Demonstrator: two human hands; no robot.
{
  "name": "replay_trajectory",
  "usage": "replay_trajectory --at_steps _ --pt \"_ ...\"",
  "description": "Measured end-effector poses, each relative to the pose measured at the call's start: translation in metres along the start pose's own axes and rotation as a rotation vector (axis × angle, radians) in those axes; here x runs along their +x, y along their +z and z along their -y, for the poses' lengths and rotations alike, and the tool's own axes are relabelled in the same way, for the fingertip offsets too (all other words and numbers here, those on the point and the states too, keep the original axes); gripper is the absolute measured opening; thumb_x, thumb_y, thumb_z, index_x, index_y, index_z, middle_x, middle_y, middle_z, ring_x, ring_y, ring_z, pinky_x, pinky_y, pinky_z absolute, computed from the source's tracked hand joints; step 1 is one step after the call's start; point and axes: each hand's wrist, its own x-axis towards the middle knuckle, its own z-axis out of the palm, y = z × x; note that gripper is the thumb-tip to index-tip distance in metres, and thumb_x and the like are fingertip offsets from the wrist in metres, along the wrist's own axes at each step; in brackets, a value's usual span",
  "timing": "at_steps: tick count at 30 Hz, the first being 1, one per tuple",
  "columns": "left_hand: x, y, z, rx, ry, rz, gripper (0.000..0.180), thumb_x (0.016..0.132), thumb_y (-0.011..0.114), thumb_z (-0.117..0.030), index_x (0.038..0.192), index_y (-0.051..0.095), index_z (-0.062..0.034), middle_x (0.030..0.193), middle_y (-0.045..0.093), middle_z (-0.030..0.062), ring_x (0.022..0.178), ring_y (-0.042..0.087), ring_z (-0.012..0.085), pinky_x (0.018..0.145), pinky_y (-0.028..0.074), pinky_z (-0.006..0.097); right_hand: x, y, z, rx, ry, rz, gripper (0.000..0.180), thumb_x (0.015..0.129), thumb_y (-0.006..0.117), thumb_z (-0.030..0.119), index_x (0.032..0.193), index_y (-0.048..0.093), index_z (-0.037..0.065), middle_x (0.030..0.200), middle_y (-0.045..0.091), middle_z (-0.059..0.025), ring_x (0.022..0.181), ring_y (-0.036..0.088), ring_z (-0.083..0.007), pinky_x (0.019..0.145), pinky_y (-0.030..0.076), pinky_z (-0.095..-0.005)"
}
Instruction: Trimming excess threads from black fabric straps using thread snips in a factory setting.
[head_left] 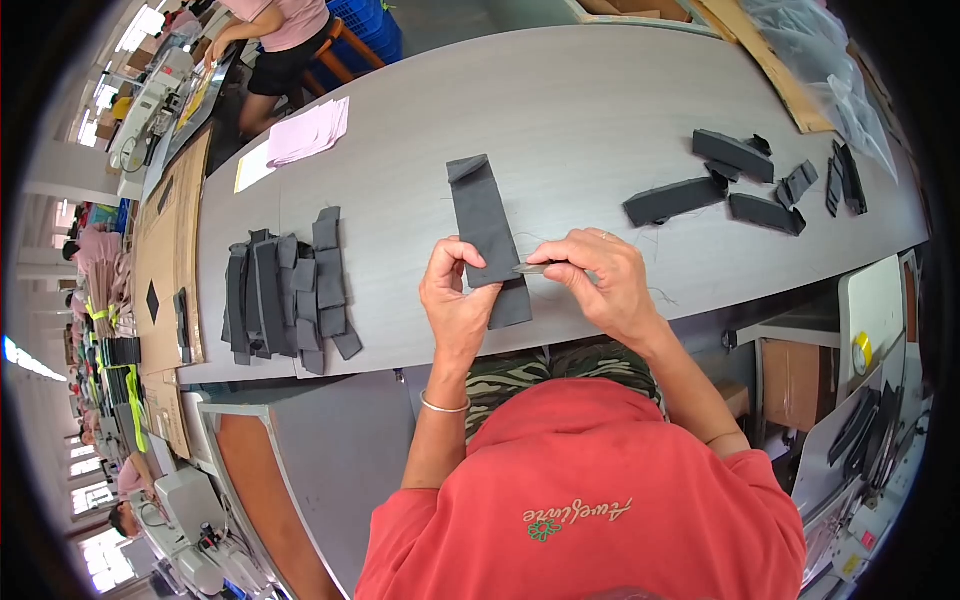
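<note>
Past the table (400, 110) stand crates (372, 28); fingers (460, 251) pinch fabric (486, 215).

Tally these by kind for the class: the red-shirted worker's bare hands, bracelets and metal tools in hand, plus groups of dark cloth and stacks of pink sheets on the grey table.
Bare hands: 2 (left hand, right hand)
Bracelet: 1
Metal tool: 1
Dark cloth groups: 3 (left pile, middle cloth, right scatter)
Pink sheet stack: 1
Total: 8
</note>
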Motion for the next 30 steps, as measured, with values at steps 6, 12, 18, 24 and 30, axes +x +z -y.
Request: replay_trajectory --at_steps 6,12,18,24,30 --pt "0.0 0.001 0.001 0.043 -0.008 -0.048 0.028 0.069 0.067 0.012 0.082 0.05 -0.0062 0.084 0.051 0.0002 0.081 0.051 0.0096 0.08 0.043 0.023 -0.001 -0.002 0.003 -0.012 -0.007 -0.016 0.012 0.078 0.065 0.008 0.089 0.069 0.01 0.067 0.059 -0.0029 0.059 0.049 -0.0188 0.057 0.039 -0.0302" --pt "-0.003 0.003 0.005 0.161 0.021 -0.043 0.024 0.069 0.067 0.007 0.079 0.05 -0.0049 0.076 0.05 -0.0001 0.075 0.049 0.0097 0.074 0.041 0.022 0.0 0.007 0.005 -0.024 -0.031 -0.004 0.014 0.076 0.067 0.007 0.089 0.069 0.01 0.068 0.06 -0.0018 0.058 0.049 -0.0187 0.057 0.039 -0.0304" --pt "-0.004 0.005 0.002 0.211 0.0 -0.06 0.022 0.067 0.067 0.004 0.077 0.049 -0.0043 0.074 0.048 -0.001 0.073 0.045 0.0094 0.071 0.04 0.021 0.001 0.014 0.006 -0.129 -0.102 0.002 0.011 0.077 0.067 0.011 0.087 0.068 0.014 0.069 0.06 0.0005 0.056 0.048 -0.0182 0.055 0.037 -0.0312" --pt "-0.004 0.007 0.004 0.191 0.016 -0.029 0.021 0.069 0.068 0.003 0.077 0.05 -0.0045 0.075 0.048 -0.0012 0.073 0.045 0.0085 0.069 0.04 0.021 0.003 0.008 -0.004 -0.082 -0.073 0.036 0.01 0.078 0.066 0.011 0.088 0.068 0.012 0.071 0.061 -0.0001 0.056 0.048 -0.0183 0.056 0.038 -0.0302" --pt "-0.006 0.003 0.006 0.191 0.012 -0.038 0.019 0.071 0.066 0.004 0.078 0.051 -0.0042 0.075 0.051 -0.0007 0.075 0.048 0.0076 0.072 0.042 0.021 0.01 -0.01 0.002 0.355 0.178 -0.012 0.02 0.085 0.059 0.001 0.103 0.066 0.004 0.091 0.065 -0.0043 0.074 0.055 -0.0083 0.068 0.044 -0.0221"
